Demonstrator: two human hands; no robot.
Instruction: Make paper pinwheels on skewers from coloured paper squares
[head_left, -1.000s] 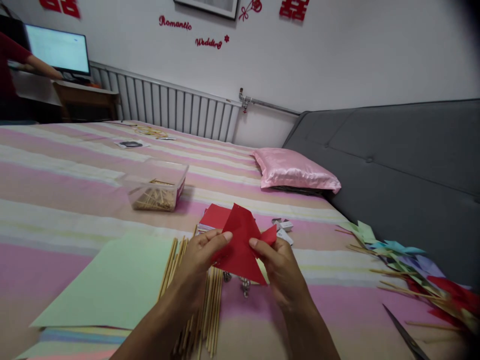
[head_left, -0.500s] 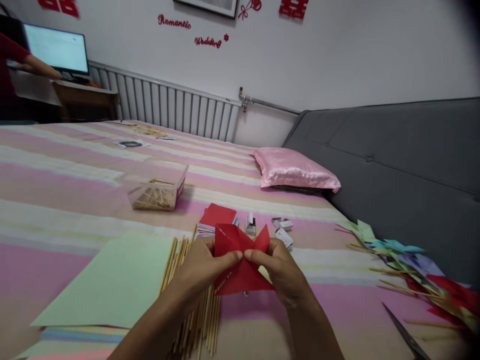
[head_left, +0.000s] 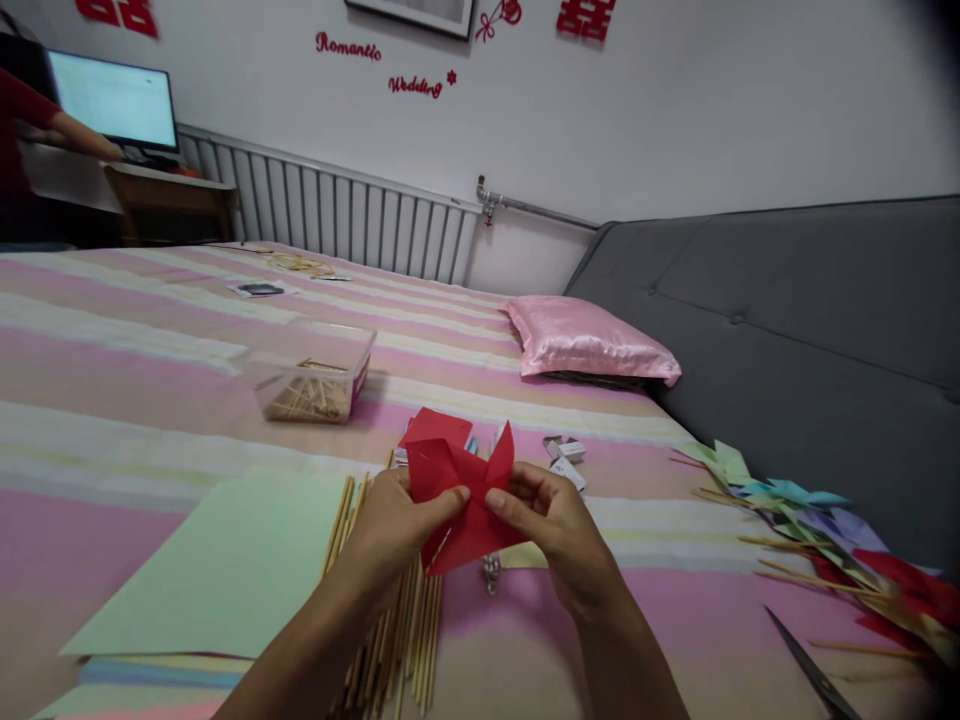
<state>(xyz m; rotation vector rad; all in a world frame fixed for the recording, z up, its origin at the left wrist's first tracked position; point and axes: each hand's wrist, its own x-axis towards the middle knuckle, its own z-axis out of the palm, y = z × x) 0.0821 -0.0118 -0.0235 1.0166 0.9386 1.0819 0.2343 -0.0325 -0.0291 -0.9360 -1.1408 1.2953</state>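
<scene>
A red paper pinwheel [head_left: 472, 528] is held up between my two hands, its corners folded toward the middle. My left hand [head_left: 399, 520] pinches its left side, the thumb pressed near the centre. On the other side my right hand [head_left: 556, 520] grips the paper, thumb on the front near the centre and fingers behind. Under my left hand lies a bundle of thin wooden sticks [head_left: 412, 635]. A stack of red square paper [head_left: 444, 426] lies just behind the pinwheel. Below it, a small silvery item [head_left: 490, 575] and a yellowish paper piece [head_left: 523, 556] rest on the bed.
Large pale green sheets [head_left: 217, 570] lie left. A clear plastic box [head_left: 319, 385] holds short sticks. Small white boxes [head_left: 568, 465], pinwheels on sticks [head_left: 832, 530] and scissors [head_left: 810, 665] lie right. A pink pillow [head_left: 592, 340] sits farther back; a person's arm [head_left: 82, 135] is far left.
Both hands have shifted the pinwheel slightly left and up, tilting it. The silvery item and yellowish paper below now show more. My right thumb has moved a little apart from the left.
</scene>
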